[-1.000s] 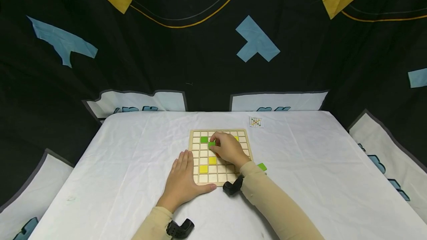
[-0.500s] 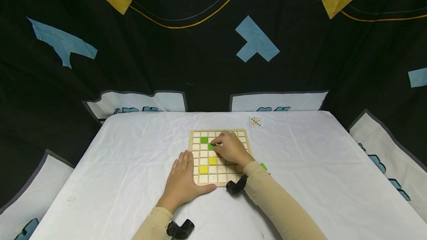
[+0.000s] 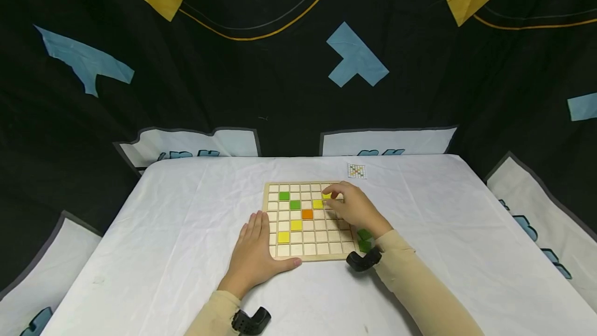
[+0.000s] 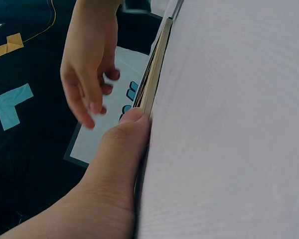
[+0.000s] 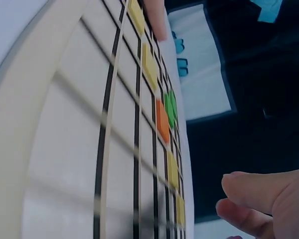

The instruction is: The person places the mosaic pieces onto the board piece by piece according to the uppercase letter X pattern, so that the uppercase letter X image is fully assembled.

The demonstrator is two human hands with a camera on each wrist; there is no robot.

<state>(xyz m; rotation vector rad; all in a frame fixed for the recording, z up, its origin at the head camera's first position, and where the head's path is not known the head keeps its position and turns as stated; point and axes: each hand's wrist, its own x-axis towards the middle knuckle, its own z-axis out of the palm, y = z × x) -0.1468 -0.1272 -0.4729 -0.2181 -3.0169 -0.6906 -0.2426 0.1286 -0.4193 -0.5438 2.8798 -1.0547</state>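
My left hand (image 3: 254, 250) lies against the left side of a square wooden grid board (image 3: 322, 249), thumb stretched along its front edge. In the left wrist view that thumb (image 4: 122, 149) touches the board's rim. Over the board's far right part is my right hand (image 3: 356, 209), fingers loosely bent and nothing between them. Its thumb (image 5: 254, 191) is raised above the surface. Two green tiles, including one near the middle (image 3: 295, 205), an orange tile (image 3: 307, 214) and several yellow tiles (image 3: 296, 225) sit in the cells. The right hand partly covers the far right yellow tile (image 3: 327, 196).
Loose green tiles (image 3: 365, 246) lie on the white cloth just right of the board, partly behind the right forearm. A small printed pattern card (image 3: 357, 171) rests beyond the board's far right corner. A black curtain (image 3: 289, 97) hangs behind the table.
The green tile that my right hand was pinching now sits in a cell near the middle. That hand has released it and moved right; the left hand has stayed put.
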